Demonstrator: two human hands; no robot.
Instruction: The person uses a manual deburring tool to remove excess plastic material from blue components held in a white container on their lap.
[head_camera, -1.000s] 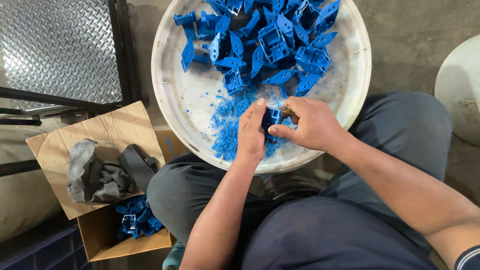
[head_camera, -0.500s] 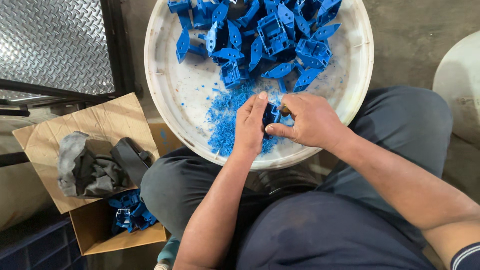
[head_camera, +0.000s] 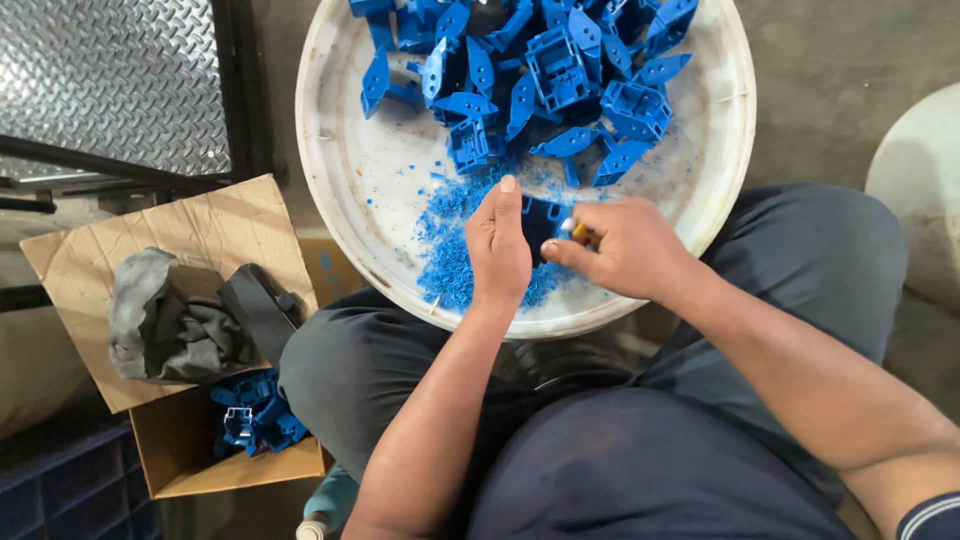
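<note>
- Sitting over a bare concrete floor (head_camera: 830, 70), we keep a round white tray (head_camera: 350, 190) on our knees, beside a diamond-plate metal sheet (head_camera: 100, 80)
- Our left hand (head_camera: 497, 250) curls shut on a dark blue plastic part (head_camera: 543, 220) above the tray's near edge
- Our right hand (head_camera: 620, 245) pinches a small yellow-tipped tool (head_camera: 574, 230) against that part
- Angular moulded blue parts (head_camera: 540, 70) pile at the far side; crumbly blue shavings (head_camera: 455, 240) lie under our hands
- A cardboard box (head_camera: 200, 450) holds more parts, with dark cloth (head_camera: 170, 320) on its flap

An open brown cardboard box (head_camera: 215, 455) stands lower left (flaps spread), holding blue plastic parts (head_camera: 250, 420).
</note>
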